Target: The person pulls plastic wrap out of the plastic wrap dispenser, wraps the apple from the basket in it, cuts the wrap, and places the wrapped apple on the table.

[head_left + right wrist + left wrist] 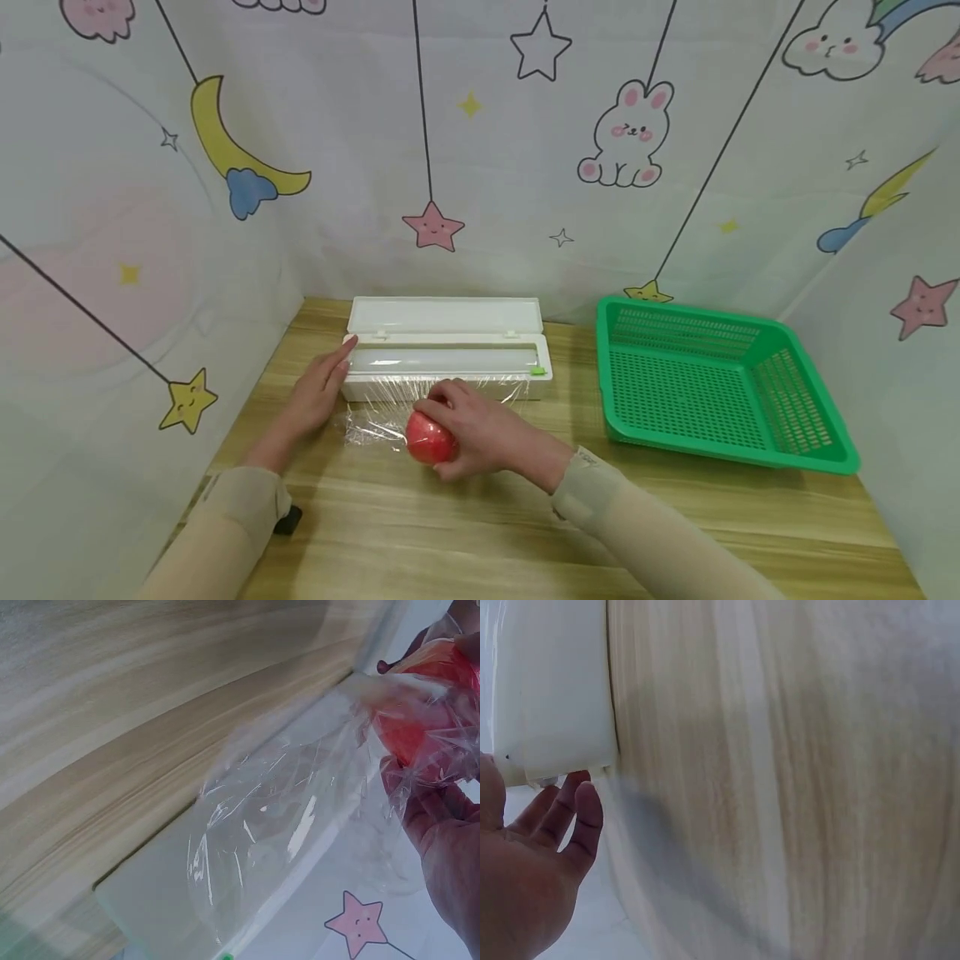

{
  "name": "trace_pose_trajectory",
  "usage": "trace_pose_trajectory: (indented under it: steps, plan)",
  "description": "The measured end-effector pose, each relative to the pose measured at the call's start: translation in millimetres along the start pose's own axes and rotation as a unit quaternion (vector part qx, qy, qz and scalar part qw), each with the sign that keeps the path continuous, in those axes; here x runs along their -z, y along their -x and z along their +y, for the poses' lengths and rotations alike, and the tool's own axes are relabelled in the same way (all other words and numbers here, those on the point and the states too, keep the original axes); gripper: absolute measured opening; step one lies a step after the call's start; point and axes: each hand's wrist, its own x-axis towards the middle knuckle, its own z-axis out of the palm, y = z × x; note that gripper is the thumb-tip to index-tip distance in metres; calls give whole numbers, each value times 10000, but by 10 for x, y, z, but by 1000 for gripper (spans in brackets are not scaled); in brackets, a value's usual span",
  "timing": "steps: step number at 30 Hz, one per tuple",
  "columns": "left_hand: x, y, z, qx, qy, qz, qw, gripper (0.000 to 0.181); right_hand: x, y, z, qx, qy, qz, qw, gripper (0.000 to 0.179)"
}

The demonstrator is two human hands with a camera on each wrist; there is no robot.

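Observation:
A long white cling film dispenser [442, 340] stands on the table with its lid [446, 315] flipped open at the back. My left hand [315, 390] is at its left end; in the left wrist view the fingertips touch the end wall of the box. Clear cling film [371, 427] hangs from the front of the dispenser. My right hand [486, 429] grips a red apple [430, 440] just in front of the box, thumb and fingers around it. Creased film [262, 810] stretches from the apple to the dispenser in the right wrist view and covers part of the apple.
A green plastic basket [611, 417] sits at the right, tilted toward the wall. The wood-patterned tabletop [420, 533] is bounded by printed cloth walls [510, 183] behind and at both sides. A small black object [288, 521] shows beside the left sleeve.

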Motion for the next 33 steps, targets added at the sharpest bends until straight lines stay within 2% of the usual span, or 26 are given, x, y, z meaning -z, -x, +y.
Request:
trace_pose_trajectory:
  steps: [4,10,12,15,19,23,28,33]
  plan:
    - [12,63,19,-137,-42,80,9999,46,36,5,-11,13,-45,-76,10000,82]
    - [120,144,11,6,1,-421,9991,56,90,17,-34,-45,-192,-100,9998,81]
    - [151,171,-10,-6,-174,-582,9982,66,118,18,-50,-15,-250,-57,9997,80]
    - [169,194,-26,-142,-684,-725,9949,73,144,23,-65,45,-288,-24,9996,79]
    - [137,178,-8,-498,-1455,-503,9868,78,152,39,-63,42,-373,-23,9993,78]
    - [96,171,21,-872,-1922,-123,9774,73,155,53,-49,26,-492,43,9988,78]
    - [86,179,55,-1099,-2044,31,9727,71,167,71,-46,56,-646,83,9979,78]
    - [98,181,60,-1006,-2115,-38,9722,71,178,73,-65,56,-841,61,9964,79]
